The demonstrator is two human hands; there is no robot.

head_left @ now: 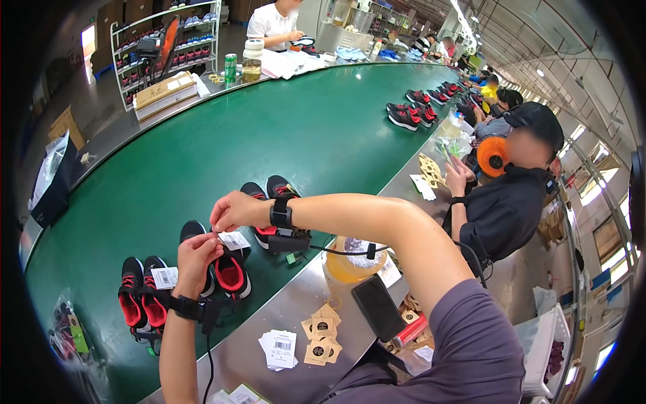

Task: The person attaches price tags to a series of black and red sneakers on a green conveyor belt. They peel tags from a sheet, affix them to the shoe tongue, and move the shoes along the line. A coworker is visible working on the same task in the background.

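Purple-grey sleeve [464,330] fabric lies nearest. On the green conveyor belt [111,225], a left pair of black-and-red sneakers [131,301] bears a label. Just right, the left hand [197,258] and the right hand [237,210] pinch together at the left end of a white barcode tag [234,240], above the middle sneakers [231,275]; exactly what each grips is too small to tell. Farther right stand the right-hand sneakers [278,186], then nearer, brown cards [323,328] and a smartphone [378,306].

White tags [233,240] on black shoes [230,273], white cards [278,349] on the bench [303,296] — barcodes, print too small to read.
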